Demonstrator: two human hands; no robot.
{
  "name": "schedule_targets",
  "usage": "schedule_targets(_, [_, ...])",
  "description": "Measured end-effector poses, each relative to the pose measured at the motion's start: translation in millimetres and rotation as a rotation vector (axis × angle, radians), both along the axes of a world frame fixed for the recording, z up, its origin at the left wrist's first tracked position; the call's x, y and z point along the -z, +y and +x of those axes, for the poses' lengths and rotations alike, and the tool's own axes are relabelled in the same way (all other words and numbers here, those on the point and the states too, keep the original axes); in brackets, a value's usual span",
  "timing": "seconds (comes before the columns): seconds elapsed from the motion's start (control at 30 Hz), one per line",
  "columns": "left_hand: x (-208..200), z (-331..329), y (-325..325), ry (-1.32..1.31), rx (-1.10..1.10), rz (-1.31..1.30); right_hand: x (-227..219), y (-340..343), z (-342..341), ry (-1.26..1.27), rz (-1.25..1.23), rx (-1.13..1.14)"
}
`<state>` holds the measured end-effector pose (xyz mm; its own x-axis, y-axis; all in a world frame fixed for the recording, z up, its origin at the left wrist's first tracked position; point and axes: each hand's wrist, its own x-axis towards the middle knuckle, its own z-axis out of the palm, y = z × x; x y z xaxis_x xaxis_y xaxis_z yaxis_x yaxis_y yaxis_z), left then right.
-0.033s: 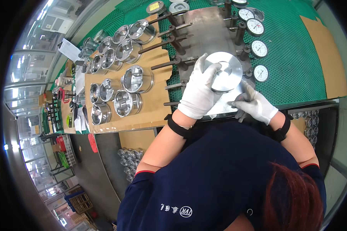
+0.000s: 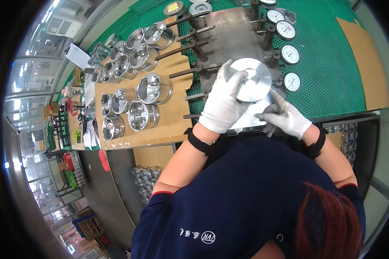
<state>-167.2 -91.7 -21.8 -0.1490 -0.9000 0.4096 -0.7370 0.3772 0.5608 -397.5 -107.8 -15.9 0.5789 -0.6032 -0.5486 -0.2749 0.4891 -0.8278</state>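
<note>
Nearest to the view, a dark blue shirt (image 2: 242,185) with red-edged sleeves is being worn, with a black band (image 2: 199,144) on each wrist. White gloves (image 2: 218,115) are being worn on both hands. A round silvery metal part (image 2: 261,84) is being grasped by the left hand (image 2: 224,101), its thumb being laid on the flat face beside the central recess. The right hand (image 2: 286,117) is being held by the lower right edge of the part, its fingers being bent; whether anything is being gripped by them cannot be told. The part is being held over the near end of a metal plate (image 2: 229,32); whether the two are touching cannot be told. The plate is being flanked by dark posts (image 2: 199,51) and, on the right, by white-faced dial gauges (image 2: 290,55). To the left, silvery pistons (image 2: 155,90) are being supported on a cardboard sheet (image 2: 178,90). The counter (image 2: 345,117) is being covered by green mesh matting (image 2: 328,77). Farther left, a white paper (image 2: 78,56) is being displayed, and beyond it a room is being glimpsed through glass panes (image 2: 32,73).
</note>
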Motion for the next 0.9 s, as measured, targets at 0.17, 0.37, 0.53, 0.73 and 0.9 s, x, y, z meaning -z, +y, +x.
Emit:
schedule_targets(0.17, [-22.2, -1.4, 6.4, 0.137, 0.005, 0.021, -5.4, -0.5, -6.9, 0.161, -0.270, -0.138])
schedule_targets(0.37, [-93.7, -21.9, 28.9, 0.959, 0.233, 0.586, -29.6, -21.4, -50.1, -0.321, -0.431, 0.215])
schedule_targets(0.53, [-88.9, 10.0, 21.6, 0.580, 0.002, 0.125, -27.5, -76.7, -118.7, -0.334, -0.186, 0.633])
schedule_targets(0.73, [-41.8, 120.5, 75.6, -0.439, -0.719, 0.102, 13.0, -192.1, -172.6, 0.017, -0.257, 0.960])
schedule_targets(0.9, [-4.0, 160.7, 107.1, -0.448, -0.927, 0.447, 109.7, -322.5, -191.3, 0.255, -0.045, 0.836])
